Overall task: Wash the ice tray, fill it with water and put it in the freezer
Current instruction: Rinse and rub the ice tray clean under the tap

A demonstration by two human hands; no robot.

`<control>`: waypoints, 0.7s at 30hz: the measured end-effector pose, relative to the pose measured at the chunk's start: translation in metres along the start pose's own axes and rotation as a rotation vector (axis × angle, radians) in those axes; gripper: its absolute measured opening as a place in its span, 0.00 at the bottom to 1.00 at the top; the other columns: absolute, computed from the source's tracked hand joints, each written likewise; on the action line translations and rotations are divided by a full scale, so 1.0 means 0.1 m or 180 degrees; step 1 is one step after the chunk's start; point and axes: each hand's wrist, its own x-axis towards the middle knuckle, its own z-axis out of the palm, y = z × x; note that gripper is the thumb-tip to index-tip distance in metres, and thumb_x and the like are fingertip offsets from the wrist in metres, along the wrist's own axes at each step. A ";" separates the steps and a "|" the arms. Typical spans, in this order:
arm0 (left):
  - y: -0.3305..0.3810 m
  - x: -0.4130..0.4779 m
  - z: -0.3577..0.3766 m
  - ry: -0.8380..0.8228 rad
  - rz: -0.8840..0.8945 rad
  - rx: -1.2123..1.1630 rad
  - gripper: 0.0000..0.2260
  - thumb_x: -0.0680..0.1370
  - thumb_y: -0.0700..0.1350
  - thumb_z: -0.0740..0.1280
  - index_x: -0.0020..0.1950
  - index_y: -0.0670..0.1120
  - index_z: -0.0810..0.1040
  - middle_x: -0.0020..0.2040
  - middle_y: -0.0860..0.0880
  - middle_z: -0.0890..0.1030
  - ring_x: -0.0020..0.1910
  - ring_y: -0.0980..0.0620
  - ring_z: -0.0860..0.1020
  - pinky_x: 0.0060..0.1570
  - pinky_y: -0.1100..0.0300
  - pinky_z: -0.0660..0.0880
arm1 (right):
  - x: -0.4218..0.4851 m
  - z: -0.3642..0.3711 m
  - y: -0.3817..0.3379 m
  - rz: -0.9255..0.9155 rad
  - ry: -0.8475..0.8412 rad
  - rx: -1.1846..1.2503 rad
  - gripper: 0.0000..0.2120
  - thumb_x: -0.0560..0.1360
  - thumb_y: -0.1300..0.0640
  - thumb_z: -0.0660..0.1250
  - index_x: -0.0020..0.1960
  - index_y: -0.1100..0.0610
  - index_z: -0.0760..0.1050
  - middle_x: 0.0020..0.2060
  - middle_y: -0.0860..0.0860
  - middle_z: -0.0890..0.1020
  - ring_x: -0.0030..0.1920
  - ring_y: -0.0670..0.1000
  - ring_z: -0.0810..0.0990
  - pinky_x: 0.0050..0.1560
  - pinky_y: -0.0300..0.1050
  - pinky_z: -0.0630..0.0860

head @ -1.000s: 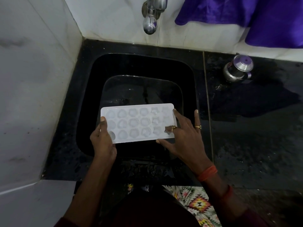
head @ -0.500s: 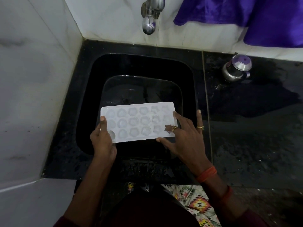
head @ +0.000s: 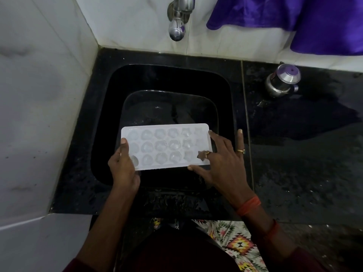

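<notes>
A white plastic ice tray (head: 167,146) with several shaped cavities is held level over the black sink (head: 169,79), near its front. My left hand (head: 123,167) grips the tray's left end, thumb on top. My right hand (head: 224,160) lies at the tray's right end with straight spread fingers, the thumb along the front edge and one finger on the far right corner. The chrome tap (head: 177,26) hangs over the back of the sink; no water runs from it.
A wet black stone counter (head: 304,163) runs to the right of the sink, with a small steel lidded pot (head: 282,81) at its back. Purple cloth (head: 314,22) hangs on the white tiled wall. A white wall (head: 39,95) closes the left side.
The tray and both hands have stayed almost still; my right hand has spread slightly along the tray's right end.
</notes>
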 end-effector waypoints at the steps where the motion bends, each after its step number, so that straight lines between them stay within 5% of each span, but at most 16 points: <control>1: 0.00 0.00 0.00 0.0001 0.0002 0.0003 0.11 0.83 0.51 0.65 0.47 0.47 0.82 0.40 0.53 0.87 0.42 0.51 0.86 0.40 0.53 0.84 | 0.00 0.00 0.00 0.0000 0.0008 0.0006 0.23 0.67 0.28 0.69 0.48 0.45 0.86 0.70 0.53 0.75 0.70 0.53 0.73 0.79 0.65 0.39; 8: 0.00 0.02 0.01 -0.0018 -0.0026 0.0025 0.11 0.83 0.52 0.66 0.48 0.47 0.83 0.42 0.51 0.87 0.44 0.49 0.86 0.43 0.51 0.84 | 0.00 -0.02 0.03 -0.0035 0.0276 0.0092 0.22 0.65 0.30 0.72 0.45 0.46 0.85 0.68 0.51 0.77 0.66 0.52 0.76 0.78 0.66 0.47; 15: 0.00 0.04 0.02 0.0013 -0.0025 0.0058 0.12 0.83 0.52 0.65 0.48 0.46 0.83 0.45 0.49 0.87 0.48 0.45 0.85 0.46 0.48 0.84 | 0.01 0.02 0.03 0.0045 0.0049 0.0050 0.24 0.68 0.26 0.65 0.48 0.43 0.85 0.69 0.51 0.75 0.68 0.53 0.74 0.79 0.64 0.40; 21: -0.01 0.04 0.02 0.0058 -0.0057 0.0028 0.11 0.83 0.51 0.66 0.47 0.46 0.83 0.42 0.51 0.87 0.46 0.47 0.85 0.45 0.50 0.84 | 0.02 0.03 0.03 0.0061 0.0302 0.0112 0.23 0.64 0.28 0.72 0.45 0.46 0.86 0.64 0.50 0.80 0.63 0.53 0.78 0.79 0.65 0.45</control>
